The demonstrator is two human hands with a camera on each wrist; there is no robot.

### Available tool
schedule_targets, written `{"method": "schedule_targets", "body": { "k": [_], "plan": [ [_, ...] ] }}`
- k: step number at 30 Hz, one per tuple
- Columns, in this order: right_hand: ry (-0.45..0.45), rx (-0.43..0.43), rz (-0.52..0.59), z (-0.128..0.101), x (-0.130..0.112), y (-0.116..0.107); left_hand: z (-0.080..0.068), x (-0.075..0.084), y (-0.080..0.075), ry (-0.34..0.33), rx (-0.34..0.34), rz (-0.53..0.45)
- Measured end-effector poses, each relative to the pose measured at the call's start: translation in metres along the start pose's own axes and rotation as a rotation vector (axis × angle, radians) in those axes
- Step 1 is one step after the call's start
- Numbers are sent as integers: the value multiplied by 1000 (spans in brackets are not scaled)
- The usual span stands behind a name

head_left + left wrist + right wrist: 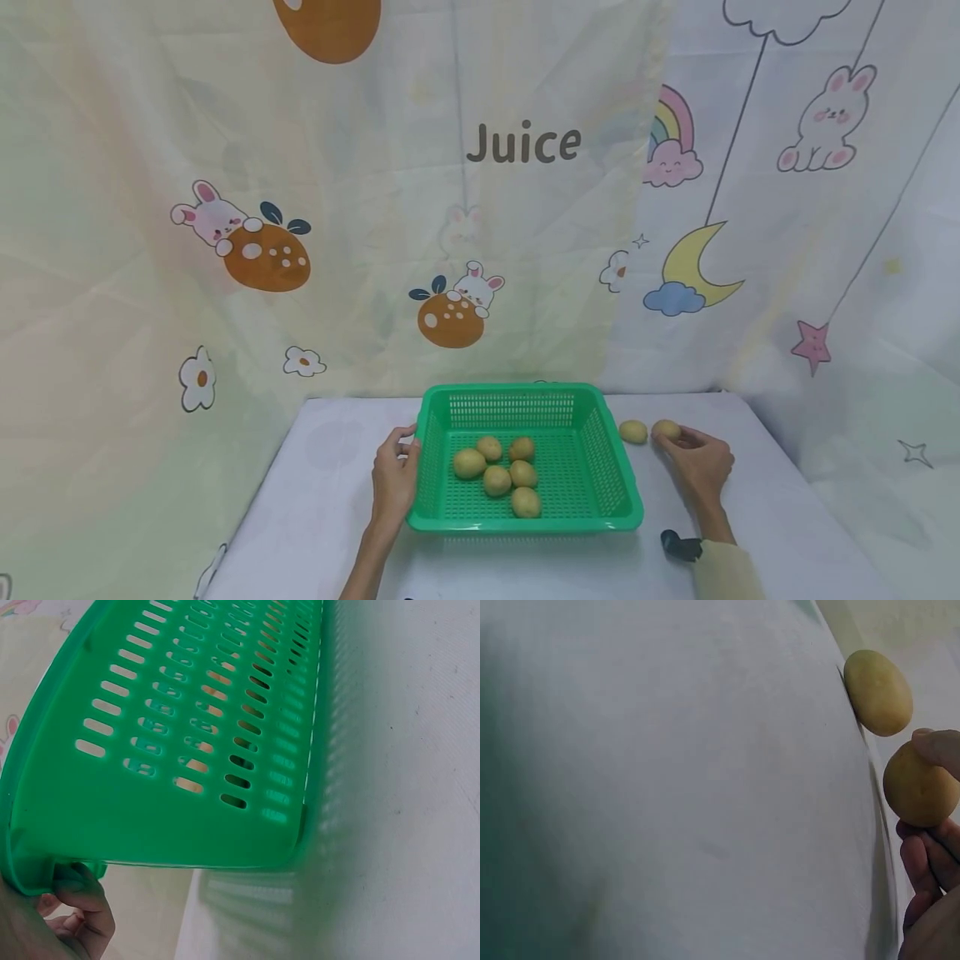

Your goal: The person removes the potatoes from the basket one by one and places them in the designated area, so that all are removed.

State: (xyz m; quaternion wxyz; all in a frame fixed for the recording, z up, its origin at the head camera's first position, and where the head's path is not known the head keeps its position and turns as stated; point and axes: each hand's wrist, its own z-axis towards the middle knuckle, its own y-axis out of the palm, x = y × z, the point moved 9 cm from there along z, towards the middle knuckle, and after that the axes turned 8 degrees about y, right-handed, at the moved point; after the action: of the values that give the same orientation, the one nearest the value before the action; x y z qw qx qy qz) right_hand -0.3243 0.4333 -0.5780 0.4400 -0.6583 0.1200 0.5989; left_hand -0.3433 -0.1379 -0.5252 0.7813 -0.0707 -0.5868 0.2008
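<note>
A green perforated basket (611, 477) (157, 817) sits on the white table with several small potatoes (497, 479) inside. My left hand (395, 477) (71, 915) grips the basket's left rim. To the right of the basket two potatoes lie on the table. My right hand (697, 461) pinches the farther right potato (666, 430) (919, 787) between thumb and fingers. The other loose potato (633, 431) (878, 693) lies just left of it, untouched.
A white cloth covers the table (322, 467), and a cartoon-printed curtain (480, 208) hangs close behind it. A black wrist strap (681, 546) shows on the right forearm. The table's edges run near the basket's left and right.
</note>
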Motion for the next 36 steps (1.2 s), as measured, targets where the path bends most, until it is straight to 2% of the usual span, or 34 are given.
{"method": "schedule_targets", "body": {
  "k": [13, 26, 36],
  "plan": [
    [94, -27, 11, 2, 10, 3, 1, -1, 0, 4, 1, -12],
    [49, -93, -64, 4, 13, 8, 0, -1, 0, 4, 5, -14],
    [61, -106, -57, 2, 13, 7, 1, -3, 0, 1, -1, -7]
  ]
}}
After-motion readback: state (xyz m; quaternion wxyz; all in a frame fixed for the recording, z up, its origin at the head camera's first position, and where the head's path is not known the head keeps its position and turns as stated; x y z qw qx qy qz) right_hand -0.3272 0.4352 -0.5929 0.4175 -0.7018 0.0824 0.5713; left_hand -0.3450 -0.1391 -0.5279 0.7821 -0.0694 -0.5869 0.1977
